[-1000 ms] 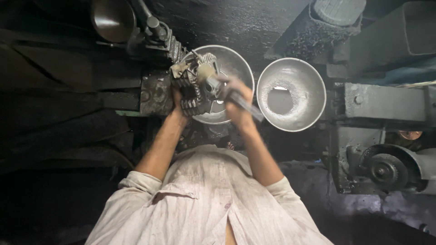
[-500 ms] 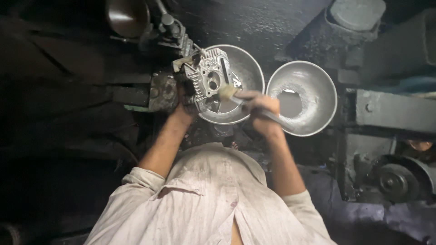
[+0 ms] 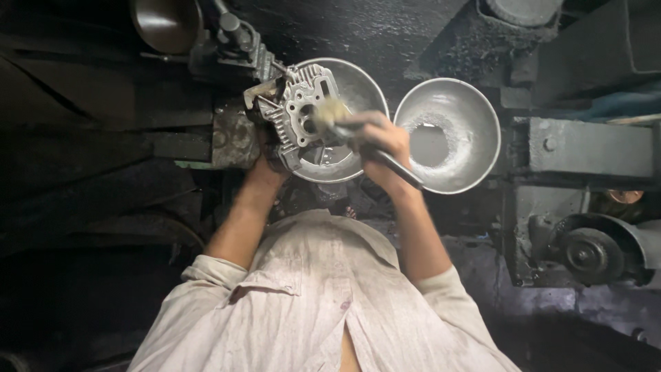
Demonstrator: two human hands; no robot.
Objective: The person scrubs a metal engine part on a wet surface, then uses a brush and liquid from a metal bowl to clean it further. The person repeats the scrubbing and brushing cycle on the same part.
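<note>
The right hand (image 3: 383,148) is closed around the handle of a brush (image 3: 358,134), whose pale, blurred bristle head lies against the face of a finned metal casting (image 3: 303,114). The handle runs back from the fist, down and to the right, its dark end passing over the rim of the right-hand bowl. The left hand (image 3: 265,165) grips the casting from below on its left side; only the wrist and part of the hand show, the fingers being hidden behind the metal (so how they wrap it cannot be told). The casting is pale grey aluminium with several round openings and cooling fins, held tilted over a shallow metal bowl (image 3: 358,89), just above it and covering its left half.

To the right, just beside that bowl, sits a second metal bowl (image 3: 475,110), with a whitish, grainy residue around a wet patch at its middle. Left of the casting, a dark, greasy machine block (image 3: 231,138) stands close to the left hand, and farther off at upper left is a round dark pan (image 3: 165,24). At far right a heavy grey machine (image 3: 592,148) with a round wheel (image 3: 589,253) stands well apart from the hands. The person's sleeves are a stained, light-coloured shirt (image 3: 310,296).
</note>
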